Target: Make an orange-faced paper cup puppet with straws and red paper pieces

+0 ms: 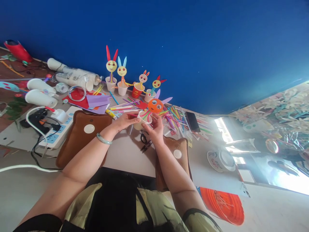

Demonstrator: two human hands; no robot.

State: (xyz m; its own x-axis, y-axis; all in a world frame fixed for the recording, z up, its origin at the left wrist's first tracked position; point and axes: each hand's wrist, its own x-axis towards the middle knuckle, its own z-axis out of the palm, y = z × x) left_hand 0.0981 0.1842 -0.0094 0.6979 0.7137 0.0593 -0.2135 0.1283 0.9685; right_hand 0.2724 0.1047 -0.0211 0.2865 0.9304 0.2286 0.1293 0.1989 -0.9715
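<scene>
Between my two hands is a white paper cup (138, 125) with a paper rabbit puppet standing in it. The puppet has a round orange face (155, 105) with drawn eyes, lilac ears, and coloured strips running down into the cup. My left hand (125, 121) grips the cup's left side. My right hand (155, 130) has its fingers round the right side, near the rim and the puppet's base. Below the cup, black scissors (145, 142) lie on the table. A yellow marker (111, 114) lies left of my left hand.
Several finished cup puppets, one in a red cup (136, 91), stand along the blue wall. Coloured straws or sticks (175, 120) and a phone (192, 121) lie to the right. At left are stacked paper cups (74, 80), purple paper (98, 101) and a power strip (59, 130). Brown pads (80, 141) flank me.
</scene>
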